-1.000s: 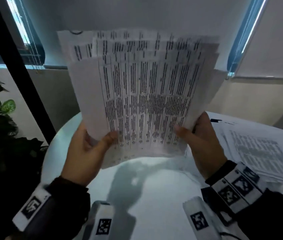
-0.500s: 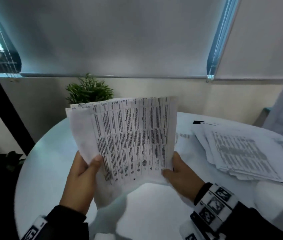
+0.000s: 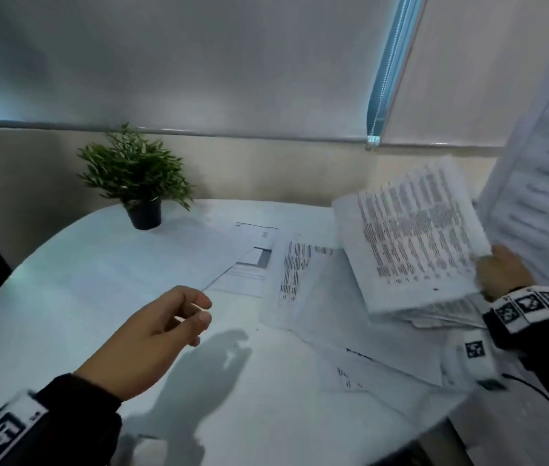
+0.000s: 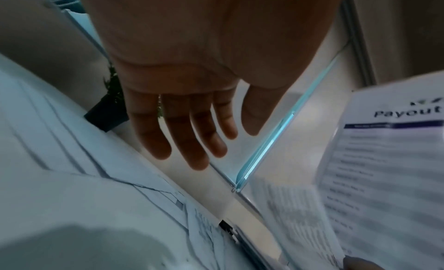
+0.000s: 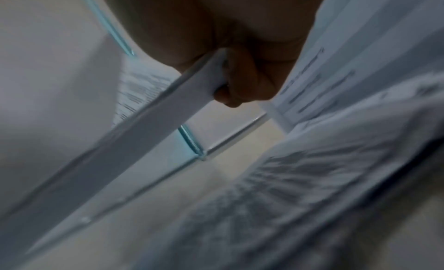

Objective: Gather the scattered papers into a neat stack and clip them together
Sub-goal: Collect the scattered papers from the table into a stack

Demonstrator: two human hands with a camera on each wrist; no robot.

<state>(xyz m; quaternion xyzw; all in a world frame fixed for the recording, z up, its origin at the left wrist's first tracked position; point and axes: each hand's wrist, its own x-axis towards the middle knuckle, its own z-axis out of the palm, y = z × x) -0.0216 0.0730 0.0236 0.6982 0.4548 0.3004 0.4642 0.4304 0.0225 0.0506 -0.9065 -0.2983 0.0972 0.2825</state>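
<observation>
Head view gives me one gathered stack (image 3: 410, 243) of printed sheets, raised and tilted at the table's right side, my right hand (image 3: 501, 272) gripping its lower right corner with curled fingers. About four loose sheets (image 3: 295, 264) lie spread flat on the white round table (image 3: 64, 297); overlaps make that count uncertain. My left hand (image 3: 155, 334) hovers above the table, fingers relaxed, holding nothing. One black pot (image 3: 144, 213) holds a green plant. Another printed page (image 3: 548, 183) runs off the right edge. Right wrist view is badly blurred.
</observation>
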